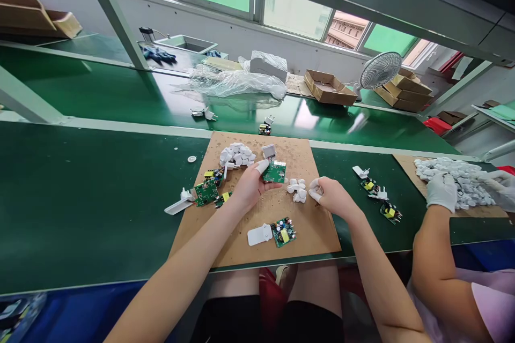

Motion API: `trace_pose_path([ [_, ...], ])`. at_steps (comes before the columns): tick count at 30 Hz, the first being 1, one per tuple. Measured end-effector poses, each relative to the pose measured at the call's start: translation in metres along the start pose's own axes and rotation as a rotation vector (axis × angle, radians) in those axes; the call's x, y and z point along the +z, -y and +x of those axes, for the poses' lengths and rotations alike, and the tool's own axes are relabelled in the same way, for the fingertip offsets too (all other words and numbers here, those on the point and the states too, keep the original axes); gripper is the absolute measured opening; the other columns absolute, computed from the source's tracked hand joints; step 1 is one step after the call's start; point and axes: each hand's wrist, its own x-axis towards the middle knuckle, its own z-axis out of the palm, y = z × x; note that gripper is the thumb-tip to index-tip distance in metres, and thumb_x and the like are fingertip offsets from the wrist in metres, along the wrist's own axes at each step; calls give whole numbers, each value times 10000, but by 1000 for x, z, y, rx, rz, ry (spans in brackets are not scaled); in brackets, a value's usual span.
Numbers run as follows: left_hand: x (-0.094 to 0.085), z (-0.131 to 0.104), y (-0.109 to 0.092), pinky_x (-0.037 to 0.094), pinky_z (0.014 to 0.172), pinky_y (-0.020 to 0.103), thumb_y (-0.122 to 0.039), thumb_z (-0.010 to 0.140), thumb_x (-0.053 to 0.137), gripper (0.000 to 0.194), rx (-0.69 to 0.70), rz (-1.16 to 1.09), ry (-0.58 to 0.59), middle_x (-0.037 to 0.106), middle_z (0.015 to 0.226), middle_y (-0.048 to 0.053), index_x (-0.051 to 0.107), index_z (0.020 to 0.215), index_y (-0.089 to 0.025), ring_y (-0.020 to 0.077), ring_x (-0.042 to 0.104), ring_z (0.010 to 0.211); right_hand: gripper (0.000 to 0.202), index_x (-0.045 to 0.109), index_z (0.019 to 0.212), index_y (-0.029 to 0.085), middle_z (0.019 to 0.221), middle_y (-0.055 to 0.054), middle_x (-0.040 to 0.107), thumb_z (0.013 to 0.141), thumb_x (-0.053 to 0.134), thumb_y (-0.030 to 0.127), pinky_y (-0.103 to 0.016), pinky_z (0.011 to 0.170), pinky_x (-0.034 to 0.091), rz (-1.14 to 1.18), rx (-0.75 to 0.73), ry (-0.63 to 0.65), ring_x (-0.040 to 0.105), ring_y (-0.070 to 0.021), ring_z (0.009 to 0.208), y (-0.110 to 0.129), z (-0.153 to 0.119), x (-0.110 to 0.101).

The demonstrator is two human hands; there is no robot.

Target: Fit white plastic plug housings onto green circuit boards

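Observation:
My left hand [251,185] is closed on the edge of a green circuit board [275,171], held above the brown cardboard sheet [241,254]. A white plastic cap [269,151] adjoins the board's far edge. My right hand [328,193], with white finger covers, is pinched just right of a small cluster of white plastic pieces [296,189]; what lies between its fingertips is too small to make out. Nearer to me lies another circuit board [284,231], parts side up, joined to a white plastic casing [259,235]. Left of my left hand are more boards [206,193] and a white plug casing [179,204].
A heap of white pieces [237,154] sits on the sheet's far left. Boards with plugs [374,188] lie to the right. Farther right, a co-worker's gloved hand [441,193] is at a pile of white parts [458,171]. A metal rail [132,127] crosses behind the sheet.

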Motion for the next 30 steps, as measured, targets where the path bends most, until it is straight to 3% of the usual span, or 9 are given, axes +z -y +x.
trace_pose_path([
  [4,0,0,8,649,707,369,-218,873,603,113,-18,33,51,734,908,90,643,930,-129,199,715,801,97,678,891,171,921,-88,730,834,603,193,-285,699,479,84,-16,-115,672,-205,820,18,-2,-8],
  [7,-2,0,15,645,740,397,-271,849,649,195,16,75,108,742,980,95,659,992,-139,215,717,832,164,693,946,193,918,-61,740,836,650,306,-277,666,481,361,-189,-234,663,-185,794,48,0,-17],
  [12,-8,3,21,639,711,369,-368,818,709,328,90,156,129,738,987,69,671,1084,-180,213,705,837,51,690,805,208,813,-22,676,806,657,247,-286,684,467,447,-422,-215,587,-154,737,83,14,-2],
  [14,-9,4,23,637,686,353,-384,812,716,358,119,183,109,733,983,67,676,1109,-190,216,696,844,100,683,844,208,855,-25,636,771,704,274,-291,692,472,507,-370,-273,570,-157,762,81,21,10],
  [16,-9,4,23,636,677,351,-399,805,721,363,144,204,100,728,980,72,688,1098,-186,227,689,868,366,648,1036,215,951,-28,614,711,775,325,-277,628,471,671,-240,-293,546,-136,711,73,27,23],
  [19,-7,1,23,639,666,370,-430,784,735,406,156,220,114,726,966,79,695,1096,-173,236,689,846,751,485,1325,256,1136,-52,620,667,826,374,-274,593,501,966,-120,-141,569,-115,672,63,31,35],
  [21,-6,-2,22,641,656,378,-443,763,751,463,146,227,134,730,974,85,690,1127,-165,234,694,815,739,499,1331,257,1203,-73,647,683,825,399,-315,731,562,1095,-145,13,657,-161,824,61,31,39],
  [23,-4,-5,22,643,652,379,-444,735,775,513,135,230,134,734,1001,91,685,1153,-160,235,699,813,623,581,1234,231,1198,-92,684,695,819,430,-366,890,564,1163,-166,68,679,-220,1003,64,29,39],
  [30,-2,-8,24,649,672,376,-472,668,824,541,162,223,91,727,1074,88,688,1098,-172,245,700,882,466,672,1087,223,1141,-92,736,731,801,496,-406,981,543,1196,-233,-49,688,-253,1065,77,23,35],
])
